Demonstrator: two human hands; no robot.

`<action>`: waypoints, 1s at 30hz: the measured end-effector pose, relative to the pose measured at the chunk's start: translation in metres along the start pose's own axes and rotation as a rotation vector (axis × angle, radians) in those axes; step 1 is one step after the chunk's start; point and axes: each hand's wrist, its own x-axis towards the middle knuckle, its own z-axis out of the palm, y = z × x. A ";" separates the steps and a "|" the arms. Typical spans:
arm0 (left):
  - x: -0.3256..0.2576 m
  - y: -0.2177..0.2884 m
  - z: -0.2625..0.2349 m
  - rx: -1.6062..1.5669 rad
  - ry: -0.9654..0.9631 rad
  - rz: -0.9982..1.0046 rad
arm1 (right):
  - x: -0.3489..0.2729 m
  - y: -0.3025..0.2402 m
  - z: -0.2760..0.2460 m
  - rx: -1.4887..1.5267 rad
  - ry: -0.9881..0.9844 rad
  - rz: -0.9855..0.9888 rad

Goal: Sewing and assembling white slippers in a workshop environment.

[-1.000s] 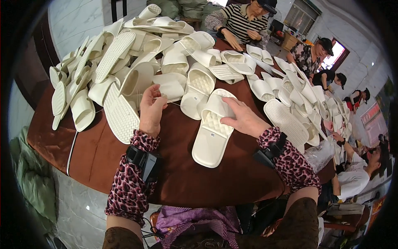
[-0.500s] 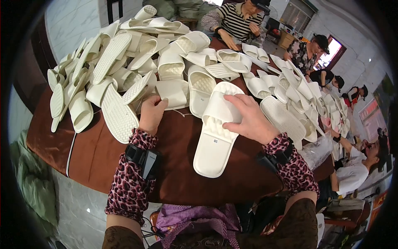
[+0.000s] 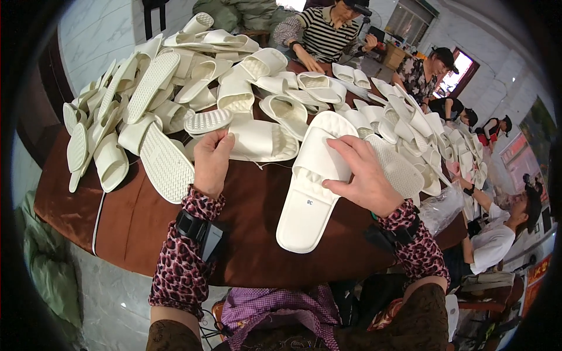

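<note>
My left hand (image 3: 212,164) pinches the left end of a cream slipper (image 3: 254,140), which lies sideways at the front of a heap, its quilted footbed showing at the right. My right hand (image 3: 366,175) holds another cream slipper (image 3: 301,219) by its strap, thumb at the strap's lower edge and fingers over the top. That slipper has its smooth heel end toward me and its footbed up. Just behind my left hand a slipper (image 3: 208,121) shows its ribbed sole. One more slipper (image 3: 285,116) leans askew behind the pinched one.
A big heap of cream slippers (image 3: 146,88) covers the back left of the brown-covered table (image 3: 146,234). More slippers (image 3: 410,126) run along the right, near a clear plastic bag (image 3: 439,207). Several people sit around the table, one in a striped top (image 3: 328,35) across from me.
The slipper at my left hand has come out sideways to the right, and the one behind it has shifted and tilted. The ribbed-soled slipper has turned. My right hand keeps its slipper, slightly more tilted.
</note>
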 end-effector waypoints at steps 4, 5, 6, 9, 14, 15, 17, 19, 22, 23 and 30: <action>-0.001 0.009 0.002 -0.079 -0.062 0.017 | -0.003 -0.006 -0.011 0.001 0.067 -0.035; -0.003 0.011 0.004 -0.081 -0.066 0.017 | -0.005 -0.006 -0.014 -0.002 0.069 -0.032; -0.004 0.014 0.007 -0.097 -0.068 0.020 | -0.008 -0.005 -0.017 -0.015 0.102 -0.057; -0.010 0.022 0.013 -0.135 -0.115 0.023 | -0.017 -0.013 -0.035 -0.058 0.156 -0.062; -0.030 0.016 0.028 -0.282 -0.214 -0.049 | -0.041 -0.016 -0.056 -0.115 0.182 0.046; -0.037 0.023 0.031 -0.343 -0.217 -0.051 | -0.047 -0.018 -0.060 -0.102 0.185 0.039; -0.044 0.023 0.033 -0.425 -0.293 -0.053 | -0.060 -0.021 -0.070 -0.101 0.210 0.051; -0.053 0.030 0.037 -0.444 -0.341 -0.064 | -0.072 -0.026 -0.079 -0.108 0.233 -0.007; -0.071 0.044 0.052 -0.479 -0.332 -0.049 | -0.087 -0.028 -0.091 -0.140 0.255 -0.025; -0.078 0.053 0.059 -0.479 -0.304 -0.047 | -0.090 -0.026 -0.094 -0.144 0.262 -0.019; -0.126 0.067 0.081 -0.474 -0.228 -0.040 | -0.107 -0.019 -0.085 -0.133 0.238 -0.003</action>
